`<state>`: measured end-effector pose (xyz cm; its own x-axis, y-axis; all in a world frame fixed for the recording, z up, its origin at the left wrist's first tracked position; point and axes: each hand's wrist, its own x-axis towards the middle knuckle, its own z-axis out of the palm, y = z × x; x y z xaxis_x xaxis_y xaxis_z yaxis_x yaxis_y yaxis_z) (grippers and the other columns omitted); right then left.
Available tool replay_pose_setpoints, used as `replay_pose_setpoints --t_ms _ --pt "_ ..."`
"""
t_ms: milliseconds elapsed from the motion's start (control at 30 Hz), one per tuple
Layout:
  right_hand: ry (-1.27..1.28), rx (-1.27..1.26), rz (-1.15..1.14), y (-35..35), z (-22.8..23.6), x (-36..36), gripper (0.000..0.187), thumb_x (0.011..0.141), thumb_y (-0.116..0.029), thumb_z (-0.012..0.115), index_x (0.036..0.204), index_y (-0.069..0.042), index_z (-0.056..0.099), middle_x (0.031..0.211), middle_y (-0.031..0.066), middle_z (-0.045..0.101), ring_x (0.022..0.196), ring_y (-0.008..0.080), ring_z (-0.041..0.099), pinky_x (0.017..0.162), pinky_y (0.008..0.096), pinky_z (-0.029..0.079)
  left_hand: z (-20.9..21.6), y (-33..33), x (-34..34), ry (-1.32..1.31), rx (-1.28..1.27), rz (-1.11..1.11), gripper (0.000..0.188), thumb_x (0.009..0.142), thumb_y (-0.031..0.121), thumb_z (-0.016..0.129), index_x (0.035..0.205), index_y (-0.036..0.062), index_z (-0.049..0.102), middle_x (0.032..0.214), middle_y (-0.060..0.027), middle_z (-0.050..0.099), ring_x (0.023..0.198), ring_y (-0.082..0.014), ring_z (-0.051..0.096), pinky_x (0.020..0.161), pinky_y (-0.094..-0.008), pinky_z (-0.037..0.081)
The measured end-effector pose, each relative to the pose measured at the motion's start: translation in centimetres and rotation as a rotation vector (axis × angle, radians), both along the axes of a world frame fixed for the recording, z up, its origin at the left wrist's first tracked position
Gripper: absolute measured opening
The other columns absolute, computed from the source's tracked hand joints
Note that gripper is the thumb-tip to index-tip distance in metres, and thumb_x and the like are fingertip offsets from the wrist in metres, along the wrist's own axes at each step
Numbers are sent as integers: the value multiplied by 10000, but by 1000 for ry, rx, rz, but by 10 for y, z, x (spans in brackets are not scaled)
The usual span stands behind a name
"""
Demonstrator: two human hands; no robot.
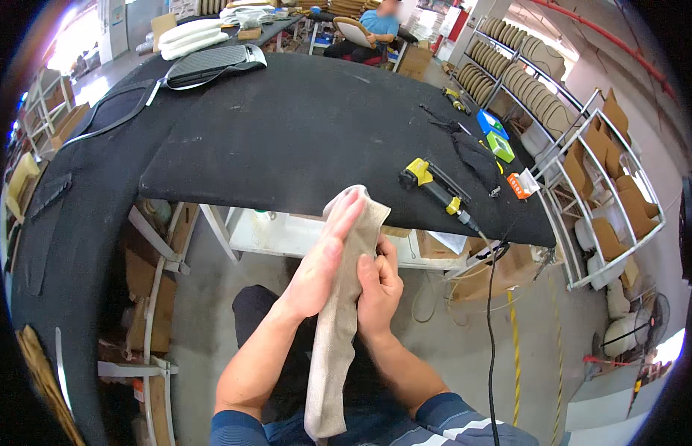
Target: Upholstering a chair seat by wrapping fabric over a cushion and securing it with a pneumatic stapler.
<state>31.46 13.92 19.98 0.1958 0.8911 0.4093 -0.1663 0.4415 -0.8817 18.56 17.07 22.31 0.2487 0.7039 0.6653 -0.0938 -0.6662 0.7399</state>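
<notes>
A long beige fabric-covered piece (333, 364), seen along its narrow side, stands upright in front of my body. Its far end reaches up to the front edge of the black-covered table (272, 141). My left hand (320, 271) lies flat along its left side, fingers stretched out and pointing away from me. On the other side, my right hand (379, 291) is closed on the fabric at its right edge, with the thumb on top and the fingers curled. Whatever is inside the cover is hidden.
A yellow-and-black air nail gun (435, 189) with a hose lies at the table's right. Beyond it are an orange-and-white box (521, 184) and blue and green boxes. A black mesh panel (216, 65) rests far left. Racks (524, 82) hold padded panels. A person (376, 30) sits at the back.
</notes>
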Motion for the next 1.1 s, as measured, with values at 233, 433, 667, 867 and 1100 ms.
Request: replay_pose_setpoints --t_ms 233,433,667,867,1100 --pt "-6 19 10 -3 2 2 367 999 -139 656 685 -1 526 1420 179 535 1164 185 531 992 326 396 -172 -25 20 -519 -1009 -261 749 1096 589 267 1633 67 230 1587 -135 408 1438 -238 396 1185 -374 330" --pt "-13 -33 26 4 -6 6 341 1011 -138 627 707 8 581 1489 190 496 1295 213 489 1086 369 354 -232 -28 38 -542 -1293 -225 739 1085 622 292 1571 78 412 1426 -122 590 1278 -222 573 1091 -384 462" --pt "34 -35 14 -1 3 3 369 1004 -143 652 684 -4 532 1419 149 538 1091 144 537 936 302 417 -120 20 26 -830 -1054 -514 542 1107 355 425 1570 79 372 1522 -119 460 1399 -261 479 1168 -406 407" --pt "25 -14 31 1 -2 7 352 1007 -136 642 694 0 556 1456 166 514 1175 160 517 994 322 392 -128 5 36 -850 -1050 -403 551 1100 394 411 1545 68 402 1459 -125 505 1326 -248 537 1117 -397 460" --pt "52 -36 67 1 -4 8 346 1009 -134 632 697 6 578 1505 184 484 1236 175 505 1049 341 366 -132 -6 29 -658 -1210 -326 645 1105 539 321 1571 99 389 1433 -112 558 1251 -223 591 1057 -377 507"
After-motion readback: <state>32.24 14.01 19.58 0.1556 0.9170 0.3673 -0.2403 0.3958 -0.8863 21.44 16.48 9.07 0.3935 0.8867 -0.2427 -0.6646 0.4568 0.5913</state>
